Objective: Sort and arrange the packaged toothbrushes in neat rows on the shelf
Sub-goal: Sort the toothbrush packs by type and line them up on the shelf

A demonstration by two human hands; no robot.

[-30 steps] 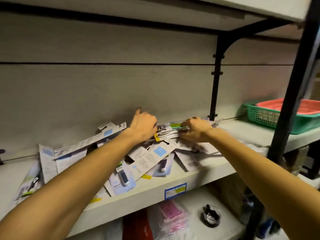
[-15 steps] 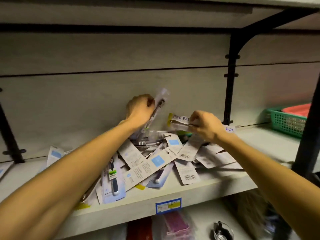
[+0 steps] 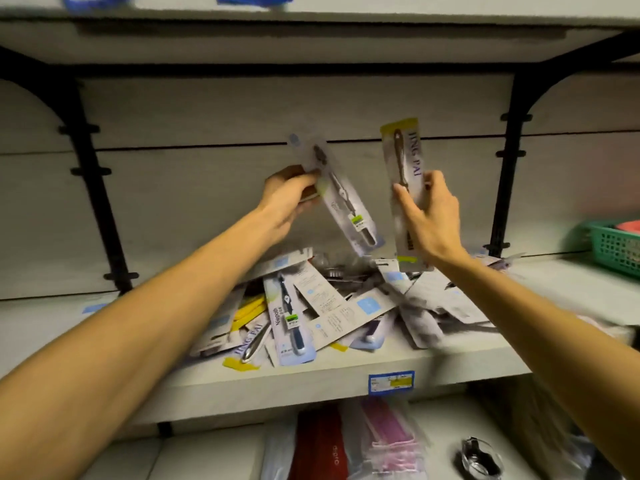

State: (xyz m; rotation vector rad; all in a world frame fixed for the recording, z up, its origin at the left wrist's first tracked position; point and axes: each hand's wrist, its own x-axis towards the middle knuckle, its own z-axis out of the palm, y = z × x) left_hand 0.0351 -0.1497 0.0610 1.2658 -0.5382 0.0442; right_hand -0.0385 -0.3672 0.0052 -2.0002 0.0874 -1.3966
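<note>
A loose pile of packaged toothbrushes (image 3: 332, 306) lies in disorder on the middle of the pale shelf (image 3: 311, 379). My left hand (image 3: 287, 199) pinches the upper part of a blue-edged toothbrush pack (image 3: 346, 202), which hangs tilted above the pile. Holding a yellow-topped pack (image 3: 405, 161) printed "JING PAI" nearly upright, my right hand (image 3: 429, 216) has its thumb on the front of the card. Both packs are lifted clear of the heap.
Black shelf brackets stand at the left (image 3: 93, 188) and right (image 3: 509, 168). A green basket (image 3: 613, 247) sits at the far right of the shelf. A blue price label (image 3: 391, 382) is on the shelf's front edge. Packets lie on the lower shelf (image 3: 381, 441).
Both hands have risen from the pile, each lifting a pack. The right hand's pack has swung from lying flat to upright. The view has shifted to the left.
</note>
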